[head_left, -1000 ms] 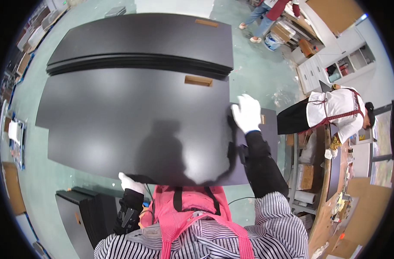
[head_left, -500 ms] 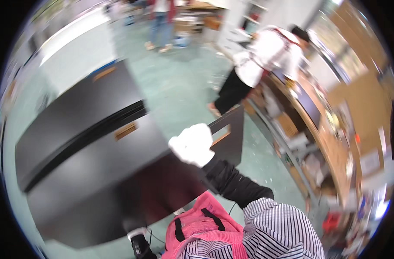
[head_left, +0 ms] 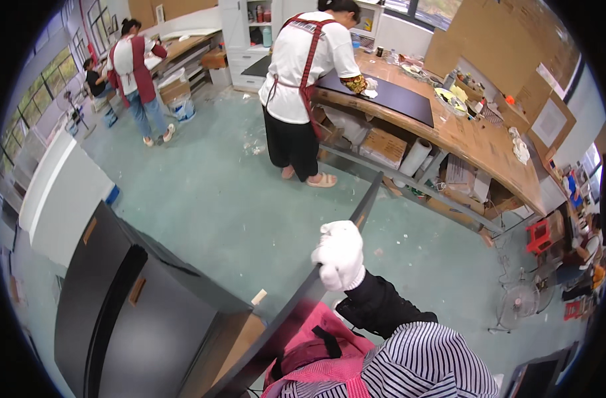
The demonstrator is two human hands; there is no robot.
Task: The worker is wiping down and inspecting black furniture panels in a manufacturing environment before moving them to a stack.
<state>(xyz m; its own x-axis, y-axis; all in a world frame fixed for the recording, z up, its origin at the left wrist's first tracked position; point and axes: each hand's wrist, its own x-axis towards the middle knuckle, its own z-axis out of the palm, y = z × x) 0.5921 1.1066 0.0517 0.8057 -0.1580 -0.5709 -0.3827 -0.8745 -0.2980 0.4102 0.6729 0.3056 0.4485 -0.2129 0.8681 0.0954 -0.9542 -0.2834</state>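
Observation:
In a white glove, my right hand is closed over the edge of a long dark panel. The panel is seen nearly edge-on and slants from the lower middle up toward the workbench. A slot shows at its far part, just beyond the glove. To the left stand several large dark panels with a black strip between them and small brown patches on their faces. My left hand is out of sight.
A person in a white shirt and apron wipes a dark board on the wooden workbench. Another person works farther back. A white block-like object stands left, a fan and red stool right.
The panel in my right hand has swung from lying broad to nearly edge-on, away from the others. My view has turned right. My left hand, visible at the lower edge before, has left the picture.

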